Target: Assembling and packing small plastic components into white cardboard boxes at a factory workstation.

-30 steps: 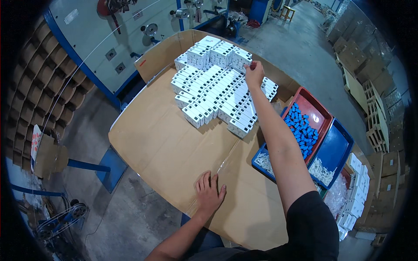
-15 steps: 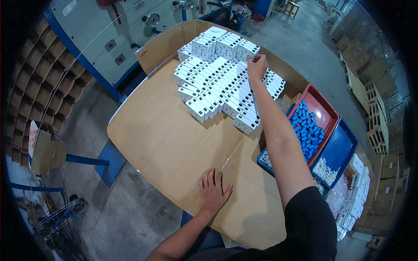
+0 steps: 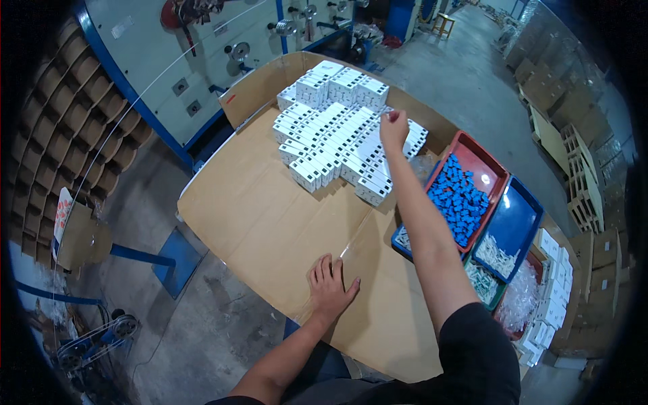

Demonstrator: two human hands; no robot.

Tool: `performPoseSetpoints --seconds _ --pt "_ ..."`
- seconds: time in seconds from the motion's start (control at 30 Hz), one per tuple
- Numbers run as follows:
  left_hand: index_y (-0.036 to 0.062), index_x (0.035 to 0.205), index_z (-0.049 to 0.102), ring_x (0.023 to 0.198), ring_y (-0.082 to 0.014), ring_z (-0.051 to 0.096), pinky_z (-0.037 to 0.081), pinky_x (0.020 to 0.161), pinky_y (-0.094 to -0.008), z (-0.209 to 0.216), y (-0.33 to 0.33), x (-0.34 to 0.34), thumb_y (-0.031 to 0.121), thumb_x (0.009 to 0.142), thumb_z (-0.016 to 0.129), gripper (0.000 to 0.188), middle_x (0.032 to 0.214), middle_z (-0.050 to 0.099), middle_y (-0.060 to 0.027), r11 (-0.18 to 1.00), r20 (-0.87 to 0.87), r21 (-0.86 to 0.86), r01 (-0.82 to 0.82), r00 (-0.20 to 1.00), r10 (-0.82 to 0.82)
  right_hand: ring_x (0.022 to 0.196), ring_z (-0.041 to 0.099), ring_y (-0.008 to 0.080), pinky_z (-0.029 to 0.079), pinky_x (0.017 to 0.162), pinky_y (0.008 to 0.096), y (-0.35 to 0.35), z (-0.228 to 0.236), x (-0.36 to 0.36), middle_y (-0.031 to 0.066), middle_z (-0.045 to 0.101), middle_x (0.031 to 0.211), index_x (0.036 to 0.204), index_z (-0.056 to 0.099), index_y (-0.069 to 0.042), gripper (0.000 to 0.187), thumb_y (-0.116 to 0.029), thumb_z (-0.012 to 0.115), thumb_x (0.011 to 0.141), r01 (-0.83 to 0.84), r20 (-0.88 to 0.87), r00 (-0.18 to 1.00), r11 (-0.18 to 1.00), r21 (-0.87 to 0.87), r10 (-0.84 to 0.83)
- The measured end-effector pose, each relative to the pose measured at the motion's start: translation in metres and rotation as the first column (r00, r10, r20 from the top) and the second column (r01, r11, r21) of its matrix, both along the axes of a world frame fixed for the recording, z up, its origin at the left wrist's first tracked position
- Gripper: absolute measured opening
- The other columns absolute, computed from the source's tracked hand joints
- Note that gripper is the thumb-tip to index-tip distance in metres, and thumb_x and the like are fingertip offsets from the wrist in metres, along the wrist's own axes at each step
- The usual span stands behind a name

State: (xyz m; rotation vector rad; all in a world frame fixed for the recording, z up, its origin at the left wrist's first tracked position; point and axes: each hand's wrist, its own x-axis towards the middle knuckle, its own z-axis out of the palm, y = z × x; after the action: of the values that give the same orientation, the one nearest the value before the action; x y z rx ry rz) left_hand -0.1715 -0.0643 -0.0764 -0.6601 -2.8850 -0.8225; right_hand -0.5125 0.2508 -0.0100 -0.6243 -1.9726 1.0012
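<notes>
My right hand [image 3: 394, 131] is stretched out over the right part of a large group of narrow white plastic modules [image 3: 314, 131]. Its fingers are pinched together, and what they hold, if anything, is too small to make out. The modules stand in tight slanting rows, with dark square openings along their tops. Several more are stacked higher at the back. Near the front, my left hand [image 3: 329, 291] lies flat with spread fingers on the cardboard-covered table [image 3: 270, 233], holding nothing.
Right of my forearm are a red tray [image 3: 496, 169] of small blue plastic parts [image 3: 459, 202] and a blue tray [image 3: 520, 206] with white pieces [image 3: 496, 256]. A green tray [image 3: 501, 291], clear plastic bags [image 3: 523, 290] and white boxes [image 3: 555, 290] sit beyond. Upright cardboard edges the table's back.
My right hand has drawn back slightly toward me from the rear stack, over the rows of modules. My left hand stays flat on the cardboard. The whole view has shifted a little.
</notes>
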Motion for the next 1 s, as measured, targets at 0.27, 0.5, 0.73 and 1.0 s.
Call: performPoseSetpoints --seconds 0.27,0.5,0.73,1.0 --pt "-0.0010 0.137 0.056 0.144 -0.0402 0.037 0.027 0.120 -0.0550 -0.005 -0.012 0.008 0.046 0.089 0.070 0.069 0.148 0.047 -0.0248 1.000 -0.052 -0.003 -0.026 0.998 0.026 0.088 0.069 0.0171 0.056 0.079 0.0310 -0.119 -0.038 0.309 0.0087 0.071 0.099 0.112 0.065 0.000 0.015 -0.008 0.070 0.100 -0.241 -0.099 0.968 0.961 -0.136 0.229" --pt "-0.0004 0.136 0.056 0.142 -0.0409 0.040 0.028 0.119 -0.0545 -0.022 -0.004 0.009 0.047 0.088 0.071 0.069 0.147 0.048 -0.0249 0.997 -0.132 0.071 -0.013 0.991 0.022 0.083 0.067 0.0116 0.057 0.074 0.0252 -0.168 -0.064 0.554 0.0080 0.069 0.099 0.119 0.063 0.002 0.017 -0.003 0.064 0.102 -0.165 0.060 0.974 0.871 -0.463 0.217" --pt "0.0005 0.133 0.059 0.137 -0.0412 0.045 0.034 0.116 -0.0531 -0.058 -0.012 -0.006 0.040 0.090 0.076 0.061 0.144 0.051 -0.0241 0.871 -0.106 0.488 -0.052 0.987 0.119 0.081 0.066 0.0099 0.056 0.071 0.0245 -0.200 -0.054 0.664 0.0069 0.071 0.095 0.120 0.064 0.001 0.017 -0.004 0.061 0.104 -0.123 0.060 0.984 0.881 -0.457 0.168" --pt "0.0028 0.127 0.062 0.126 -0.0349 0.052 0.042 0.108 -0.0452 -0.039 -0.050 0.082 0.022 0.096 0.073 0.038 0.130 0.058 -0.0173 0.716 -0.041 0.698 0.016 0.999 0.018 0.073 0.065 0.0074 0.054 0.066 0.0231 -0.216 -0.023 0.678 0.0051 0.074 0.088 0.111 0.071 -0.003 0.013 -0.012 0.066 0.104 -0.184 0.014 0.980 0.927 -0.327 0.199"
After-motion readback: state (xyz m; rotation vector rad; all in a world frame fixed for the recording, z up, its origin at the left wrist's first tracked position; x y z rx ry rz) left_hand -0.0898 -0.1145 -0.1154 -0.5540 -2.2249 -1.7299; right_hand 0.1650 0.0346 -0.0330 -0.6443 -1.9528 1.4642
